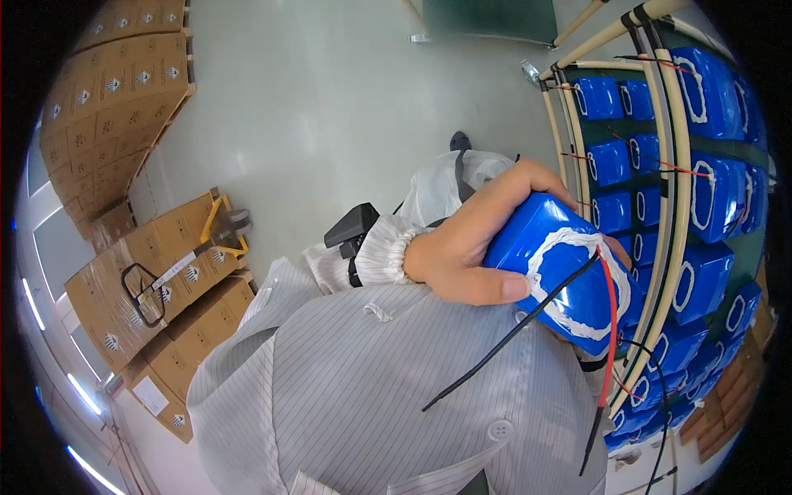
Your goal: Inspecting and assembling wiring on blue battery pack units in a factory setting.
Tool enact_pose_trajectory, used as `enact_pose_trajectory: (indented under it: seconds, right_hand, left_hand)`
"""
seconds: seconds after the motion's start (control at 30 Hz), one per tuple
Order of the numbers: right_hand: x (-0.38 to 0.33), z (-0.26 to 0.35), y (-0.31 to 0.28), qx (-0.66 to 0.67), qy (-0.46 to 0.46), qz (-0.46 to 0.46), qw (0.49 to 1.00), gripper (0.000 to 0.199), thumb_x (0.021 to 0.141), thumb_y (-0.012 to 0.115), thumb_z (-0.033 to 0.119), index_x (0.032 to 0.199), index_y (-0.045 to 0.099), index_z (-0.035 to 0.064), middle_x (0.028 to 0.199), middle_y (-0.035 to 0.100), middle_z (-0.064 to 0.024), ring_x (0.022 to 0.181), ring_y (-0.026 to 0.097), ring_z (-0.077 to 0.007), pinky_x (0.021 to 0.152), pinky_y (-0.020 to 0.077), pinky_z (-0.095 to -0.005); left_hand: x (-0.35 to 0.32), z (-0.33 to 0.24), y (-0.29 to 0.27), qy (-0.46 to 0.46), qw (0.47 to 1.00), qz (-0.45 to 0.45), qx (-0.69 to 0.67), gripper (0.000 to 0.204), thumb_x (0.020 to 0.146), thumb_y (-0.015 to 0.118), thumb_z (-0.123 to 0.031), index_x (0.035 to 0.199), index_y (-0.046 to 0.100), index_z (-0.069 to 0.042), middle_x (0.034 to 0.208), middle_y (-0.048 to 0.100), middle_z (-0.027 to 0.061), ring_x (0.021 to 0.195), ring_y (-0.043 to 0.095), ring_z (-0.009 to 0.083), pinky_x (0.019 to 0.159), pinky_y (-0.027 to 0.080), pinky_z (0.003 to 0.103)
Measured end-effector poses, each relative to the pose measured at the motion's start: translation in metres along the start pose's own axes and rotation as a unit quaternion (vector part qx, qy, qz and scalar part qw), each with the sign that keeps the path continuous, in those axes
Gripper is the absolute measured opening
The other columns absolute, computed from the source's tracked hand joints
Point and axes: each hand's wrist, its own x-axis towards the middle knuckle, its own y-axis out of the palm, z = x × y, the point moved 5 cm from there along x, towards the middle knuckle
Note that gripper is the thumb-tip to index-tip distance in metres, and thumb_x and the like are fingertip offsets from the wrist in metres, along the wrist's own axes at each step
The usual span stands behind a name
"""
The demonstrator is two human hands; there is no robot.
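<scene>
Near, left of the rack (680,124), the left hand (472,260) grasps the blue pack (577,301) (I cannot tell the right hand's grip, largely hidden); best keep black lead (511,334) and red lead (611,330) apart.

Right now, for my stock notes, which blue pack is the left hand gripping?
The large pack nearest the camera, outside the rack, with the left hand on its side; the other packs sit on the rack.

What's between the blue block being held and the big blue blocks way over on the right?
In the head view, cream rack pipes stand between the held blue block and those big blue blocks.
</scene>
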Motion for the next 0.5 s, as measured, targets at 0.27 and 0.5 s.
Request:
enact_pose_trajectory:
  seconds: [0.27, 0.5]
  right_hand:
    - [-0.007, -0.033, -0.02, -0.019, 0.031, 0.069, 0.997, 0.049, 0.093, 0.073, 0.022, 0.133, 0.05, 0.0055, 0.129, 0.062, -0.0298, 0.118, 0.065, -0.0383, 0.101, 0.0532, -0.0493]
    - [-0.004, -0.014, -0.012, -0.01, 0.028, 0.052, 0.998, 0.05, 0.095, 0.071, 0.026, 0.134, 0.044, 0.0072, 0.13, 0.061, -0.0281, 0.117, 0.065, -0.0355, 0.1, 0.0546, -0.0467]
  left_hand:
    - [0.0, -0.011, -0.001, -0.021, 0.999, 0.025, 0.003, 0.082, 0.071, 0.064, -0.036, 0.139, 0.037, 0.001, 0.138, 0.043, 0.0216, 0.132, 0.044, 0.033, 0.109, 0.036, 0.045]
    - [-0.003, -0.004, 0.001, -0.023, 1.0, -0.015, 0.003, 0.081, 0.071, 0.063, -0.042, 0.136, 0.041, 0.001, 0.135, 0.046, 0.0226, 0.132, 0.044, 0.0356, 0.109, 0.037, 0.047]
